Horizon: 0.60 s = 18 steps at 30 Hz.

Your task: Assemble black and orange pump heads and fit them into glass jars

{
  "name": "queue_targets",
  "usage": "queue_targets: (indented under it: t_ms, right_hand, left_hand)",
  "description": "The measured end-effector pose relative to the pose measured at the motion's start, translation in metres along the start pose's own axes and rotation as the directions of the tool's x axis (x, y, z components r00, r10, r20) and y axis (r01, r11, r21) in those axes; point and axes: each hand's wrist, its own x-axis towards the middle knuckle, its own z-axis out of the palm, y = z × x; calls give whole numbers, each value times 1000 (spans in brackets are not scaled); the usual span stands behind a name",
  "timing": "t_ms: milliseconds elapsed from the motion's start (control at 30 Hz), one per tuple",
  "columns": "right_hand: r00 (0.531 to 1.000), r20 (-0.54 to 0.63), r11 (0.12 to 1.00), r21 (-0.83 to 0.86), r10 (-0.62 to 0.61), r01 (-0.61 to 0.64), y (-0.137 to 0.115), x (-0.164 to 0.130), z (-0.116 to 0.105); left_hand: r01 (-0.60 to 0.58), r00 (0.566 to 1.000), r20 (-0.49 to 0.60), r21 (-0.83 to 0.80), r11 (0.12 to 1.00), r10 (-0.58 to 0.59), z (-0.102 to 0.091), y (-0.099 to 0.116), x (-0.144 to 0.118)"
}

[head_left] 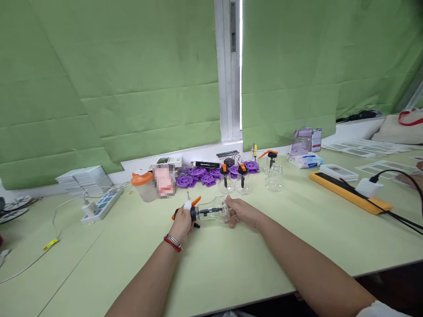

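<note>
Gripping the black-and-orange pump cap in my closed left hand while my right hand clasps the clear bottle lying sideways on the table, I risk cross-threading through misalignment.

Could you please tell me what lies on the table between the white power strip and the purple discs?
In the head view, between the power strip and the purple discs stand an orange-lidded cup and a blurred pink item.

Blurred pink item beside cup
</note>
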Motion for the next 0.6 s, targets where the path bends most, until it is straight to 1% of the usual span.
queue_targets:
  t_ms: [67, 133, 200, 300, 400, 467, 533, 600]
  right_hand:
    - [998, 34, 996, 73, -61, 58, -3, -4, -1]
    - [988, 111, 989, 108, -111, 99, -7, -9, -3]
    - [980, 159, 989, 109, -120, 103, -9, -11, -5]
    - [989, 134, 995, 81, -66, 55, -7, -8, -5]
    - [996, 88, 1000, -6, 28, -27, -1, -1, -1]
    - [996, 59, 997, -58, 62, -59, 2, 2, 1]
    - [999, 26, 998, -53, 40, -39, 2, 2, 1]
    - [1000, 18, 1000, 12, -12, 12, 0, -1, 0]
  left_hand:
    - [10, 1000, -6, 8, 1000, -10, -1, 1, 0]
    - [5, 1000, -4, 6, 1000, -5, -2, 2, 0]
    - [-7, 1000, 1, -6, 1000, 7, -2, 2, -1]
    - [-18, 1000, 9, -18, 1000, 18, 0, 2, -1]
    - [-37, 999, 11, -9, 999, 37, 1, 1, -2]
    - [-34, 999, 9, -4, 999, 34, 1, 0, -1]
    - [-18, 1000, -3, -5, 1000, 18, 1, -1, 0]
    - [-8, 1000, -10, -2, 1000, 8, 0, -2, 2]
